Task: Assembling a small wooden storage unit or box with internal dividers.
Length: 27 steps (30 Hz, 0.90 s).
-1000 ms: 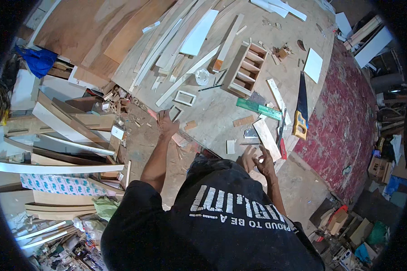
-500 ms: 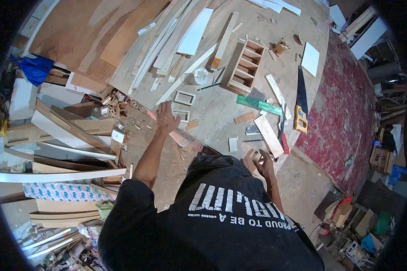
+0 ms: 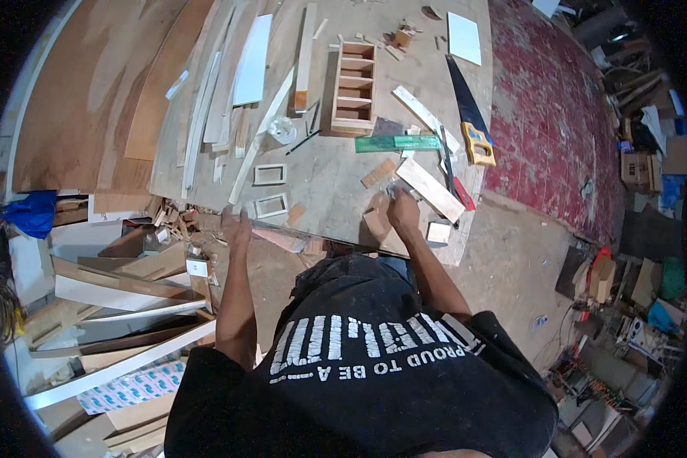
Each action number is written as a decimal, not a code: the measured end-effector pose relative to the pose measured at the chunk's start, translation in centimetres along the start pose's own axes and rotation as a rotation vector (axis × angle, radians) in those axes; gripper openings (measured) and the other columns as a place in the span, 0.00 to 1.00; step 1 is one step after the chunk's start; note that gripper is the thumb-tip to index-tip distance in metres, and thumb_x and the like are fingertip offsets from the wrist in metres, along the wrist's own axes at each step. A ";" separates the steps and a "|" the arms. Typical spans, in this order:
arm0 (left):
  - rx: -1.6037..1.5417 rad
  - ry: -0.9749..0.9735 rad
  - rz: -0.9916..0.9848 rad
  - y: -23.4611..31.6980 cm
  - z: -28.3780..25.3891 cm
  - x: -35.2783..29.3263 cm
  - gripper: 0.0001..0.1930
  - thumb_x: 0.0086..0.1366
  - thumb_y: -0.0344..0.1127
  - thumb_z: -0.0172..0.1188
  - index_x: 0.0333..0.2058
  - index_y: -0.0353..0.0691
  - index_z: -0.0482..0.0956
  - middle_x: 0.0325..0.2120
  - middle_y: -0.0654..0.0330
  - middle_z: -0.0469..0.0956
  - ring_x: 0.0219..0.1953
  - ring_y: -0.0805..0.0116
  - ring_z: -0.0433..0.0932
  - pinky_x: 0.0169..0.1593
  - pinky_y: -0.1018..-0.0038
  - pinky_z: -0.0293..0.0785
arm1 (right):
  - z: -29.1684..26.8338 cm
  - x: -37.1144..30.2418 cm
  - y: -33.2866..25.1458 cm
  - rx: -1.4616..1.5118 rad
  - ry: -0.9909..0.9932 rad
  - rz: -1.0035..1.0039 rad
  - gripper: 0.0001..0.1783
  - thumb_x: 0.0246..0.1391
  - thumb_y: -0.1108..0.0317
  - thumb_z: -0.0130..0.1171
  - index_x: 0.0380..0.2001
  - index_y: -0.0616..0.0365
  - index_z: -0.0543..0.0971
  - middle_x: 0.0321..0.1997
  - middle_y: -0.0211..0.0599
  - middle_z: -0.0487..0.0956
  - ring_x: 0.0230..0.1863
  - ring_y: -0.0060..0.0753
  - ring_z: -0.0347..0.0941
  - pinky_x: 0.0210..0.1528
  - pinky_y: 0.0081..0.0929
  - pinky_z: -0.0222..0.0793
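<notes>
My left hand [image 3: 237, 223] lies palm down, fingers spread, on the near edge of the plywood worktop [image 3: 324, 172], just left of a small white rectangular frame [image 3: 271, 204]. My right hand [image 3: 401, 208] is curled at the board's near edge, against a small flat wooden piece [image 3: 375, 223] and beside a pale slat [image 3: 429, 188]. Something small and shiny shows at its fingertips; I cannot tell whether it grips anything. A second white frame [image 3: 269, 174] lies farther in.
On the board are a wooden shelf box [image 3: 354, 88], a green ruler [image 3: 397, 143], a handsaw with a yellow handle [image 3: 469, 114], a clear cup [image 3: 282, 130] and long slats. Stacked boards and offcuts [image 3: 122, 290] crowd the left floor. A red patterned floor [image 3: 549, 114] lies to the right.
My right hand has moved from near my chest forward onto the board's edge. My left hand stays at the board's edge. The view has tilted and drawn closer.
</notes>
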<state>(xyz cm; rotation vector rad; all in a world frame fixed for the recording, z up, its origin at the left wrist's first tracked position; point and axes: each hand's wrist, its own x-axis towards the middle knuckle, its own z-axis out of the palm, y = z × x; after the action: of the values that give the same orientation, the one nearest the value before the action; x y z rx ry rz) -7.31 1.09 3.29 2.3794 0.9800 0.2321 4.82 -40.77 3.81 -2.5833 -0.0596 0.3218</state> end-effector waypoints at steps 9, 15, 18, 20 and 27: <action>0.056 -0.170 0.018 2.2 1.5 -11.7 0.12 0.58 0.31 0.60 0.38 0.30 0.80 0.42 0.46 0.81 0.47 0.47 0.80 0.52 0.59 0.75 | -1.5 8.7 1.6 -0.298 -0.138 -0.665 0.33 0.35 0.74 0.68 0.51 0.44 0.76 0.54 0.36 0.74 0.57 0.47 0.67 0.52 0.49 0.68; 0.422 -0.166 0.345 6.4 6.5 -11.8 0.16 0.59 0.26 0.53 0.47 0.30 0.76 0.48 0.49 0.75 0.52 0.51 0.74 0.55 0.62 0.75 | -2.9 9.2 0.8 -0.291 -0.105 -0.818 0.20 0.41 0.68 0.69 0.40 0.52 0.76 0.39 0.40 0.80 0.48 0.49 0.73 0.48 0.46 0.70; 0.496 -0.167 0.500 7.4 7.6 -11.0 0.20 0.59 0.28 0.54 0.51 0.31 0.72 0.52 0.51 0.72 0.55 0.53 0.73 0.55 0.61 0.76 | -3.6 6.6 0.4 -0.021 -0.120 -0.585 0.13 0.52 0.66 0.62 0.41 0.55 0.77 0.40 0.45 0.80 0.46 0.52 0.74 0.46 0.45 0.72; 0.576 -0.206 0.553 7.6 7.8 -10.3 0.22 0.58 0.30 0.56 0.52 0.34 0.71 0.51 0.53 0.71 0.56 0.56 0.72 0.51 0.63 0.79 | -4.9 4.4 -0.9 0.036 -0.089 -0.529 0.10 0.58 0.66 0.56 0.41 0.58 0.78 0.35 0.49 0.79 0.39 0.56 0.75 0.40 0.47 0.73; 0.266 -0.285 0.655 7.1 5.8 -10.4 0.18 0.55 0.26 0.57 0.47 0.34 0.73 0.46 0.52 0.71 0.51 0.51 0.72 0.48 0.59 0.77 | -1.2 0.3 -5.2 0.283 -0.067 -0.351 0.09 0.53 0.70 0.61 0.36 0.63 0.80 0.30 0.52 0.80 0.31 0.53 0.78 0.34 0.41 0.72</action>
<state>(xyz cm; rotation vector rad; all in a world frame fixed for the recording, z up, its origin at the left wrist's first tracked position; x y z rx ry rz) -8.47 -12.68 2.79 2.8116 0.0813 -0.0071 5.54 -36.86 7.44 -2.2300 -0.4531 0.2633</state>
